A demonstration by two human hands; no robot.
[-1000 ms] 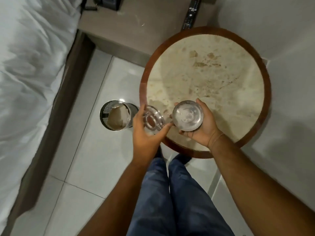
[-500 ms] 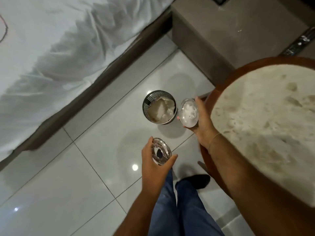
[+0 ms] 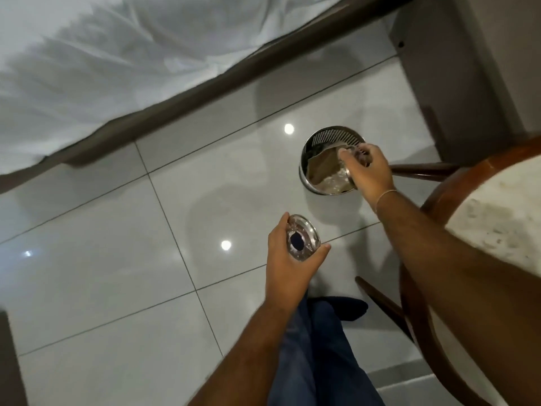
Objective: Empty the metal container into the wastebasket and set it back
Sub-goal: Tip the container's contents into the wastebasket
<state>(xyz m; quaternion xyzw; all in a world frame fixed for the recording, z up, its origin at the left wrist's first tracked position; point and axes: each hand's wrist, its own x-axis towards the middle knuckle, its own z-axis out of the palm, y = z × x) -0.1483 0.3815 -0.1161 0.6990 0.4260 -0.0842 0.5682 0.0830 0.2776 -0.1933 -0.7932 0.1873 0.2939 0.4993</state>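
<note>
A round perforated metal wastebasket (image 3: 328, 142) stands on the tiled floor, with crumpled paper inside. My right hand (image 3: 370, 171) holds the small metal container (image 3: 349, 167) tipped over the basket's mouth; the hand hides most of it. My left hand (image 3: 288, 259) holds a shiny metal lid (image 3: 303, 241) with a dark centre, lower and to the left of the basket, over the floor.
A round table with a marble top and wooden rim (image 3: 503, 200) is at the right, its legs reaching toward the basket. A bed with white sheets (image 3: 117, 54) runs along the upper left. My legs in jeans (image 3: 316, 361) are below.
My right hand carried the container from beside the table edge over the wastebasket and tipped it. My left hand kept the lid and stayed low. The view swung left and down.
</note>
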